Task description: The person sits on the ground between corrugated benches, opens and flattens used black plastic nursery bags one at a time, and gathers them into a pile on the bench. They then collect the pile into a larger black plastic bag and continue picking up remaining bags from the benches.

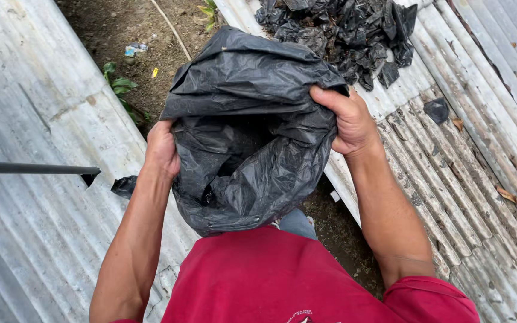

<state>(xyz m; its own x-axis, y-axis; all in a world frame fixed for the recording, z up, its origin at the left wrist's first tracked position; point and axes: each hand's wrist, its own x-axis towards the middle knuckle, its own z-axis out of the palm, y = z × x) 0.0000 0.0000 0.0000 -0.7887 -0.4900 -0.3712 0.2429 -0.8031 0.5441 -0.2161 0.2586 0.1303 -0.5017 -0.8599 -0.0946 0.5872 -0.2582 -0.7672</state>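
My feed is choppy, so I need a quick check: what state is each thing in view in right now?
Black plastic bag: held up, mouth pulled open, crumpled.
Left hand: closed on the bag's left edge.
Right hand: closed on the bag's right edge.
Pile of black plastic bags: heaped, crumpled, on the corrugated sheet.
Corrugated metal sheets: lying flat, weathered, stained.
Dark rod: lying across the left sheet.

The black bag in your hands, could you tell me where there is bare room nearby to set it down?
Both hands, left hand and right hand, grip the black bag. The corrugated sheet on the left is bare above the dark rod. The right sheet is free below the small black scrap. Its top is crowded with a pile of black bags.
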